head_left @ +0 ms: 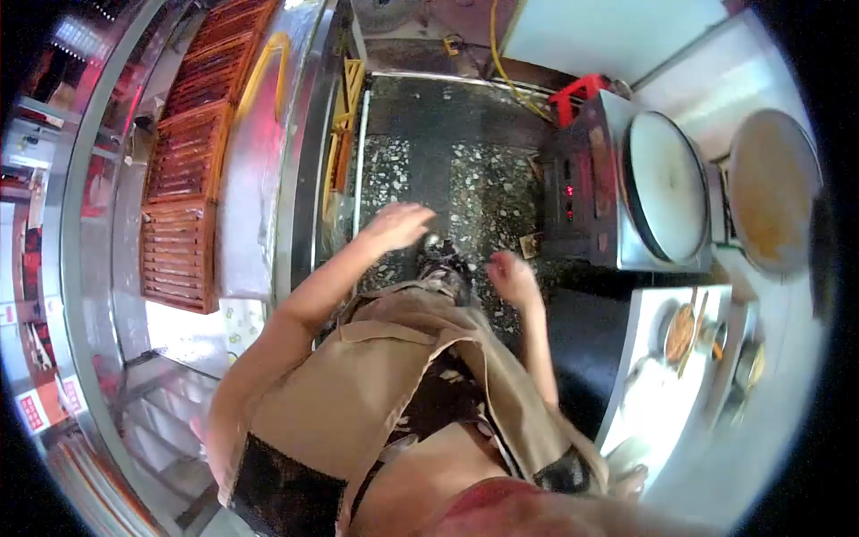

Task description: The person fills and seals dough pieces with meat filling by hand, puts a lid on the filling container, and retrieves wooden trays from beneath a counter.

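Note:
My left hand (400,225) hangs in the air in front of my body, above the speckled floor (470,170). Its fingers reach loosely to the right and hold nothing. On the other side, my right hand (514,277) is lifted with its fingers curled in, somewhat blurred; I see no object in it. It touches nothing and is nearest to the dark side of a cooking unit. A beige apron (358,371) covers my front, over dark patterned clothing. Part of a shoe (434,242) shows between my hands.
To the right, a round griddle plate (667,188) sits on a metal unit, with a second round plate (771,192) behind. A bowl of brownish food (680,331) stands on a white counter (644,403). Brown slatted racks (179,255) line the left counter. A red crate (577,97) lies ahead.

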Action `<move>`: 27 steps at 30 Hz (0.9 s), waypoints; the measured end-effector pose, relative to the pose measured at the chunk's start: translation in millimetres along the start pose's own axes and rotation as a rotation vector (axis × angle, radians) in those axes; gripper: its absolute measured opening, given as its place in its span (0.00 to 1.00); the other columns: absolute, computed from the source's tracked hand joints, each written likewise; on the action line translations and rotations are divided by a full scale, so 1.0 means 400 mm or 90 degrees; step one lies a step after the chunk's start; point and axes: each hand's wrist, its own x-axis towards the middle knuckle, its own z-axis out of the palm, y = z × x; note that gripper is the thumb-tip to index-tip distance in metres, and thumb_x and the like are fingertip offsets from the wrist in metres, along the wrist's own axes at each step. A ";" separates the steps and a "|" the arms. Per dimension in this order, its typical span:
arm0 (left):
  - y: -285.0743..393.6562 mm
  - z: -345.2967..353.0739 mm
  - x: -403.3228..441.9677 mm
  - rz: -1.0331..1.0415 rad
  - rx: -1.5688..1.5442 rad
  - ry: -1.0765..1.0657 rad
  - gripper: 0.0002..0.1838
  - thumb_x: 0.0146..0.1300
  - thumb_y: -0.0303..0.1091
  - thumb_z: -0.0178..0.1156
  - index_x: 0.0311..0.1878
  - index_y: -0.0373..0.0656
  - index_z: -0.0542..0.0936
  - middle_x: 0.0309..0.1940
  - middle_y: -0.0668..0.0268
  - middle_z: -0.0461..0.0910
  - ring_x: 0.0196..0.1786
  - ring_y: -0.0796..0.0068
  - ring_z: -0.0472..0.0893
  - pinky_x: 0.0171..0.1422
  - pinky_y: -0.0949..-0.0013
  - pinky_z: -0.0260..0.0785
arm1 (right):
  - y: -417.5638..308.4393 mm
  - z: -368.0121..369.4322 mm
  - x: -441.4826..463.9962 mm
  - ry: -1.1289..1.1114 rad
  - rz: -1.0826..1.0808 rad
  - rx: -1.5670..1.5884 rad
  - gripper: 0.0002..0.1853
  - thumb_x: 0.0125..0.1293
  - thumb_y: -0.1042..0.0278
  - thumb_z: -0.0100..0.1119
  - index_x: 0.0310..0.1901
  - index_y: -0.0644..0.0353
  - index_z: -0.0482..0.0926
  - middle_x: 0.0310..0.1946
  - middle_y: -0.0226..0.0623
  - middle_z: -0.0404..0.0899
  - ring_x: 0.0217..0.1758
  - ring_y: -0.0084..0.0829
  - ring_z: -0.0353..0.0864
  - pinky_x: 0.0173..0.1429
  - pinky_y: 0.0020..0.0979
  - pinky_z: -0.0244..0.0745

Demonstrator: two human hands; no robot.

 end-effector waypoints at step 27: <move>-1.618 0.313 1.301 -0.820 -0.306 0.076 0.24 0.62 0.43 0.55 0.57 0.40 0.71 0.44 0.54 0.75 0.43 0.64 0.76 0.47 0.61 0.66 | 0.164 0.319 1.935 -0.178 -0.117 -0.001 0.14 0.64 0.60 0.53 0.45 0.60 0.72 0.40 0.40 0.78 0.39 0.40 0.79 0.40 0.35 0.75</move>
